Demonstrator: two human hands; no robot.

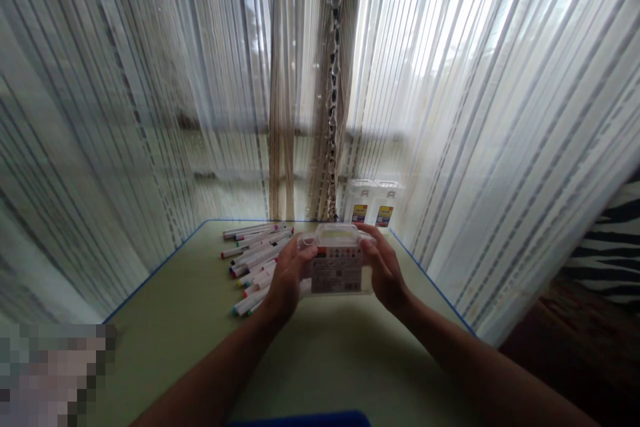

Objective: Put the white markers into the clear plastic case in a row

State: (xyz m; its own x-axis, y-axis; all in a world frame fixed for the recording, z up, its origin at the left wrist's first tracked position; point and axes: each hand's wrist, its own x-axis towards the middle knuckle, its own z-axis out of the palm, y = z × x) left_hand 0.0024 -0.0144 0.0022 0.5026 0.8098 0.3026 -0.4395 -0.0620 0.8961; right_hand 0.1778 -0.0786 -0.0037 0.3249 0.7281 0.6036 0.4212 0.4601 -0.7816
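Note:
I hold a clear plastic marker case point(334, 259) with a printed label upright over the green table point(190, 320). My left hand point(289, 277) grips its left side, thumb near the top corner. My right hand point(384, 270) grips its right side, fingers curled round the top edge. A heap of white markers point(257, 257) with coloured caps lies on the table just left of and behind the case, partly hidden by my left hand.
Two more clear cases point(373, 203) with colourful labels stand at the table's far edge by the curtains. Sheer striped curtains point(475, 113) close in on the left, back and right. A zebra-patterned fabric point(613, 240) shows at the far right.

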